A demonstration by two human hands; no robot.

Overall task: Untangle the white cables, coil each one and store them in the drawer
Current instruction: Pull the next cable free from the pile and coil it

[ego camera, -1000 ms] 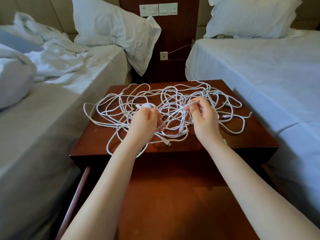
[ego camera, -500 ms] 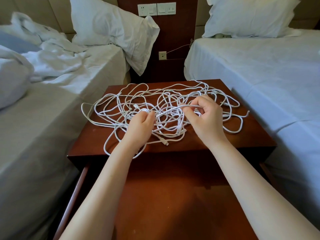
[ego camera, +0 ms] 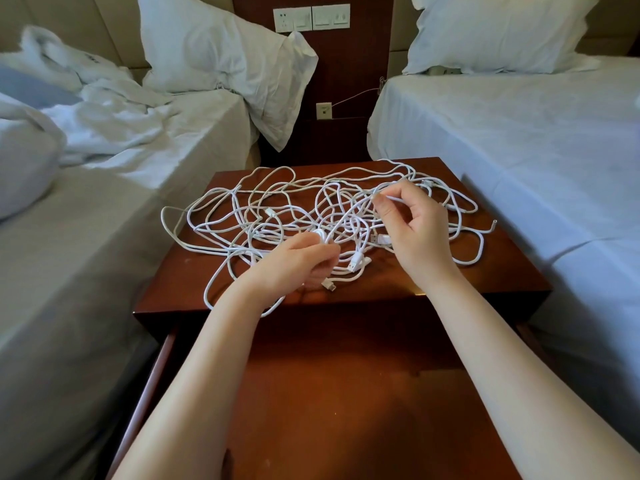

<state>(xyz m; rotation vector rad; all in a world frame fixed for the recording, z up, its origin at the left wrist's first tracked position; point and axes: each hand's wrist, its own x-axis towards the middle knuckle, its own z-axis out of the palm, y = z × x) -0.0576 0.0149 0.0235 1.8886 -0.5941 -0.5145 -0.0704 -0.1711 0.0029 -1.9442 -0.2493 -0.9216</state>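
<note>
A tangle of white cables (ego camera: 249, 220) sprawls over the top of a dark wooden nightstand (ego camera: 512, 271), several plug ends showing. My left hand (ego camera: 298, 261) grips a small white bundle of cable near the front of the heap, fingers curled round it. My right hand (ego camera: 412, 230) is raised a little above the heap and pinches a thin cable strand between thumb and forefinger. Below the nightstand's front edge the drawer (ego camera: 346, 393) stands pulled out, its wooden bottom bare.
A bed with rumpled white sheets (ego camera: 104, 140) flanks the nightstand on the left, a made bed (ego camera: 519, 133) on the right. Pillows lean at both heads. Wall sockets and switches (ego camera: 311, 19) sit behind. One cable end (ego camera: 493, 224) hangs over the right edge.
My right hand has lifted and moved slightly back, drawing a strand up from the heap. My left hand has stayed low, holding its cable bundle.
</note>
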